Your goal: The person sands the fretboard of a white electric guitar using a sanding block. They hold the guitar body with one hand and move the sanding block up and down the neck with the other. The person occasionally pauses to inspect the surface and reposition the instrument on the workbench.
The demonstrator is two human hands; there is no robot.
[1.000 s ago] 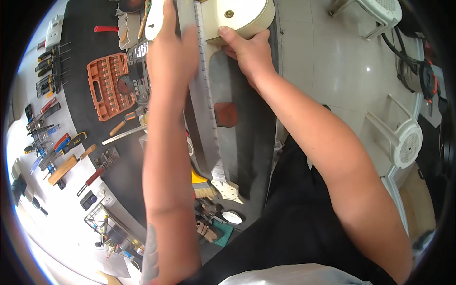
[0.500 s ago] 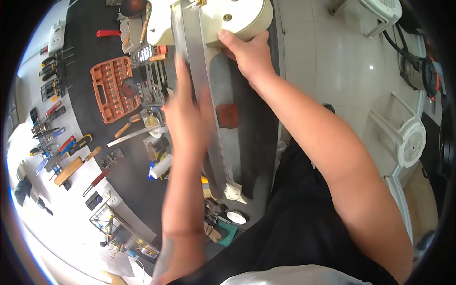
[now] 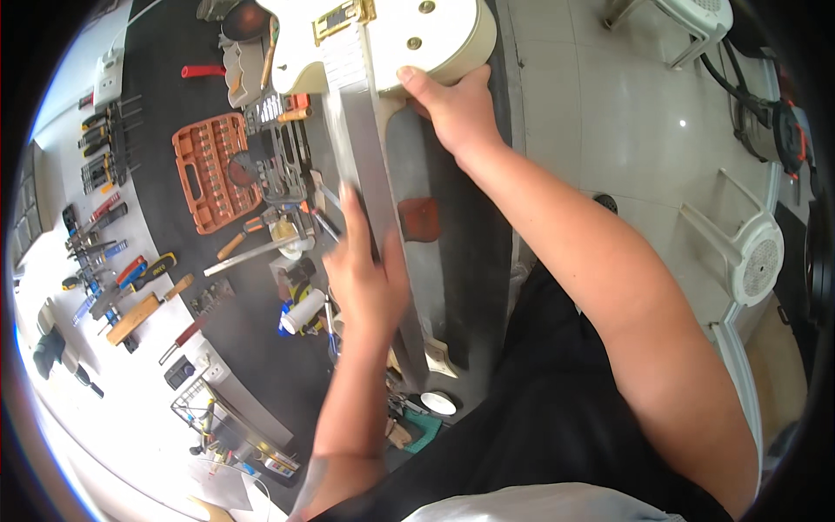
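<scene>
Head camera view shows the person's left hand closed round a long, flat-sided grey metal bar, forefinger stretched along one side and thumb on the other, both slightly blurred. The right hand grips the rounded edge of a glossy white electric guitar near the neck joint, its thumb lying on top; the fingers underneath are mostly hidden. The guitar lies face up on the dark worktop, its body at the upper edge of the view and its cream headstock pointing toward the person. The bar runs lengthwise over the neck, covering most of it; whether it touches the strings or frets, I cannot tell. On the guitar body sits gold-coloured metal hardware, just beyond the bar's far end. Right of the bar, near the left hand, is a reddish-brown patch. Left of the hands lie an open orange plastic socket case, a wooden-handled tool and a white cylindrical container. Nearer the person are a small white round dish and a green sheet. Farther right, a white plastic stool stands on the pale tiled floor.
</scene>
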